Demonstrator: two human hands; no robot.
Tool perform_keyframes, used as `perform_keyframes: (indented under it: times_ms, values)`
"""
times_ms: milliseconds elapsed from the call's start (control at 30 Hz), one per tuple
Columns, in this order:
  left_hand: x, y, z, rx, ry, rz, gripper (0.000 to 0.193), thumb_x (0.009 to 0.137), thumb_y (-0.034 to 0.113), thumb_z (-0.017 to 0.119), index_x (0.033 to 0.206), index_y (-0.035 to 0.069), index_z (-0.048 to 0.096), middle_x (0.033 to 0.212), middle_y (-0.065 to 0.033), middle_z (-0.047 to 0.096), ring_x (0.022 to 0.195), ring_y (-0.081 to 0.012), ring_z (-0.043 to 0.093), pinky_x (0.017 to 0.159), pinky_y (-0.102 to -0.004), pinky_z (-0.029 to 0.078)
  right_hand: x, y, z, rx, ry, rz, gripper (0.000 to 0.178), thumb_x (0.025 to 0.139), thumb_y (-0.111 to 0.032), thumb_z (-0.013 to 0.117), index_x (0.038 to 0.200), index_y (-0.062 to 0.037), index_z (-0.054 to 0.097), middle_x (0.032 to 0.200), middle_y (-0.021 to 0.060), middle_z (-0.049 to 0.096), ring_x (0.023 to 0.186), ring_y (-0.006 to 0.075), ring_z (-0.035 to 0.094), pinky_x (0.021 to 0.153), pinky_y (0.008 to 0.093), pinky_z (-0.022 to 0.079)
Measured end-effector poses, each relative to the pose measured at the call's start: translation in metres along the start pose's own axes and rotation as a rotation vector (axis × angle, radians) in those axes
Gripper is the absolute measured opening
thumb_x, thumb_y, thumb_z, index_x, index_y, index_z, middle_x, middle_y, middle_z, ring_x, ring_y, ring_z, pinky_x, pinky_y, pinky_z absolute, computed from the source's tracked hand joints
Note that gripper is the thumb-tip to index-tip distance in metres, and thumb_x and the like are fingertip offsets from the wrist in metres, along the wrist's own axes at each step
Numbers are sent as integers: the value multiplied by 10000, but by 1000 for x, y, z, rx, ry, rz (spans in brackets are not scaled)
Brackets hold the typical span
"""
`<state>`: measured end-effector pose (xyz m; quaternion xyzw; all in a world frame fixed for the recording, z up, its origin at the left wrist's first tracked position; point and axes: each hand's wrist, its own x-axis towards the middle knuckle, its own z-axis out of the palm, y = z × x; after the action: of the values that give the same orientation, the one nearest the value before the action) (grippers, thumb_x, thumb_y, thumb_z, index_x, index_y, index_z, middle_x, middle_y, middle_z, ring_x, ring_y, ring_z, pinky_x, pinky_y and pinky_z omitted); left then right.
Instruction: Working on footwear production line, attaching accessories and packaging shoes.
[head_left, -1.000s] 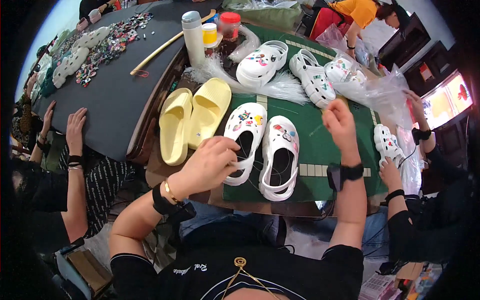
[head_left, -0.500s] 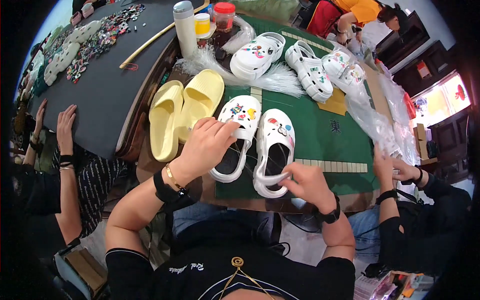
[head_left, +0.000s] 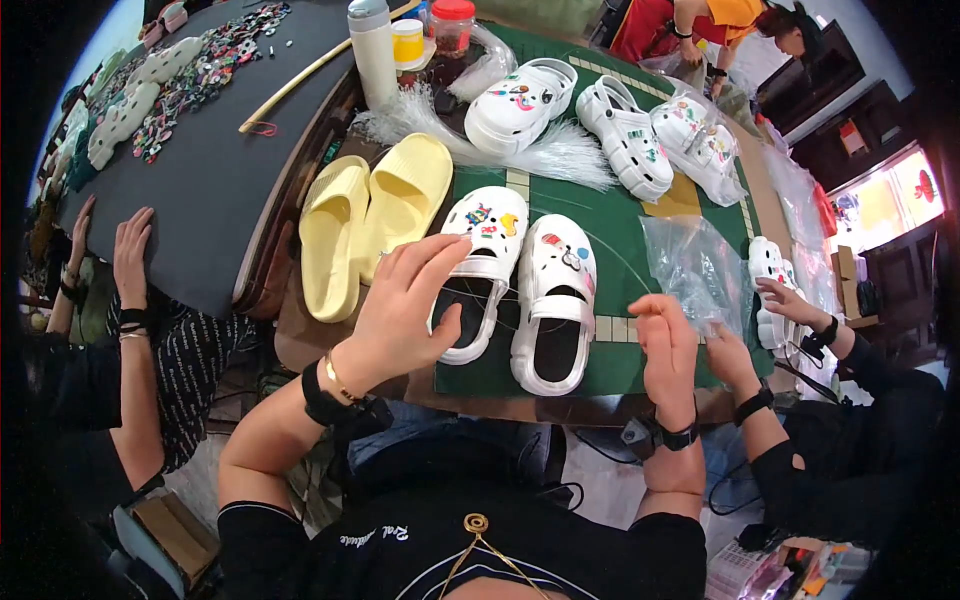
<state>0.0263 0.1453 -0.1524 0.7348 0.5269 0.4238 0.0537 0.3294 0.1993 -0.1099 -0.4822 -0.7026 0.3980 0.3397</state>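
Note:
Two white clogs with colourful charms stand side by side before me, a left clog and a right clog. The heel strap of the right clog lies forward over its opening. Over the left clog's inner side hovers my left hand, thumb and fingers apart. My right hand is raised right of the pair, fingers closed on a thin clear strand that arcs up toward the right clog. Fine strands also cross between the two clogs; where they end I cannot make out.
Yellow slides stand at the left. Behind are a bundle of clear strands, more white clogs, a bottle and a red-lidded jar. A co-worker's hand is close on my right, by a clear plastic bag.
My right hand has let go of the right clog's strap, now flipped forward, and moved right with a strand. My left hand has spread its fingers. The co-worker's clogs and bag have come into view.

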Motion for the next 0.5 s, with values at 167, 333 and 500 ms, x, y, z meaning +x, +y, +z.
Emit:
perform_keyframes:
  times_ms: [167,333,500]
  values:
    - [-1,22,-8,-181,27,90,639,701,68,780,1272,-16,505,864,-79,607,621,-159,533,559,-261,463,-7,-14,9,-442,-68,-520,98,811,-85,584,890,-30,602,737,111,542,646,267,547,587,366,438]
    - [-1,35,-6,-73,2,262,487,701,99,764,1158,40,606,801,-50,587,628,-195,557,563,-311,457,-19,-15,31,-611,-228,-741,175,711,-122,695,856,-74,610,764,71,529,692,260,552,580,372,452]
    - [-13,19,-2,124,-84,294,233,760,122,675,988,81,656,767,-15,562,657,-175,573,573,-306,452,-33,0,36,-623,-244,-720,144,750,-156,671,850,-64,623,767,67,527,669,260,539,577,365,451]
